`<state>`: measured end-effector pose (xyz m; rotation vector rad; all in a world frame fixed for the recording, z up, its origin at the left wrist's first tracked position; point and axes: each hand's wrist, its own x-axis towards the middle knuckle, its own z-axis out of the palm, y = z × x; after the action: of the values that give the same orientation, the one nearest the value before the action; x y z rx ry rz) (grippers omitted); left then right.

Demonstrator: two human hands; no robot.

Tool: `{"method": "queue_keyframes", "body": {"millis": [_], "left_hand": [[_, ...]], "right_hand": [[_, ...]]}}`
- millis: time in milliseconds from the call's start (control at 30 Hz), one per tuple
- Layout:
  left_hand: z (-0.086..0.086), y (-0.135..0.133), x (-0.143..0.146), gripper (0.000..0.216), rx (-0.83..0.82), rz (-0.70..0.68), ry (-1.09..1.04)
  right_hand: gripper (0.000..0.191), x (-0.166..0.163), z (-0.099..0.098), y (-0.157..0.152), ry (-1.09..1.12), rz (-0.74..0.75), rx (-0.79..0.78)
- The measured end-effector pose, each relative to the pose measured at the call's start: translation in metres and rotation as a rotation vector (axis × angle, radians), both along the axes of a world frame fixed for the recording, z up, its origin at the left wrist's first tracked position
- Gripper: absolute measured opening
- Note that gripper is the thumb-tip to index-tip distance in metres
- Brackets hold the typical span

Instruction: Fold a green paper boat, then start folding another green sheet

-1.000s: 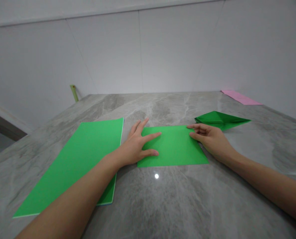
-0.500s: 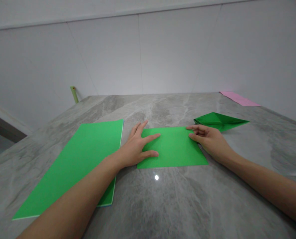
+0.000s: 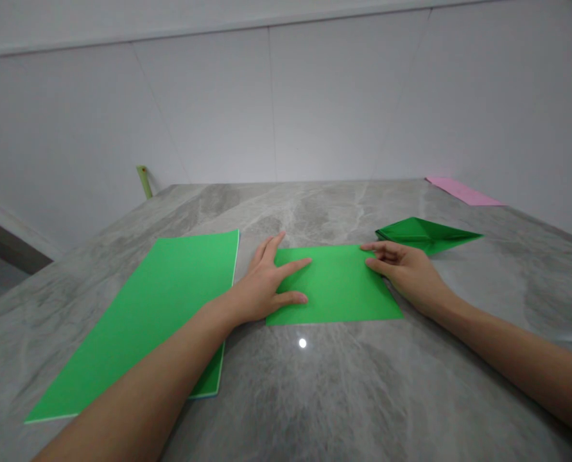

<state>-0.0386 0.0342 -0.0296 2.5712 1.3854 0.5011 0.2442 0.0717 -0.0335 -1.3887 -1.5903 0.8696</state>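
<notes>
A smaller sheet of green paper (image 3: 336, 289) lies flat in the middle of the grey marble-patterned table. Across its left edge rests my left hand (image 3: 264, 285), fingers spread, with thumb and index finger lying on the paper. My right hand (image 3: 404, 269) is at the upper right corner of the same sheet, its fingers curled and the thumb and fingertips closed at the edge. Just behind my right hand sits a folded green paper piece (image 3: 425, 234) with pointed ends.
To the left, partly under my left forearm, is a stack of larger green paper (image 3: 155, 301). A pink sheet (image 3: 463, 191) lies at the far right by the wall (image 3: 314, 102). A pale green strip (image 3: 144, 181) stands at the table's far left edge.
</notes>
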Motion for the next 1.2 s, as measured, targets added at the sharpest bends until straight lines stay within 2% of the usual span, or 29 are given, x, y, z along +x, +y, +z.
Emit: {"method": "queue_keyframes", "body": {"millis": [633,1200], "left_hand": [[0.0017,-0.0005,-0.0005,0.07,-0.02,0.009,-0.022],[0.0023,0.0002,-0.0006,0.072,-0.05,0.017,-0.033]], "right_hand": [[0.029,0.0017,-0.0019,0.0012,-0.003,0.002,0.024],[0.034,0.0028,-0.0039,0.0034,0.008,0.011,0.044]]}}
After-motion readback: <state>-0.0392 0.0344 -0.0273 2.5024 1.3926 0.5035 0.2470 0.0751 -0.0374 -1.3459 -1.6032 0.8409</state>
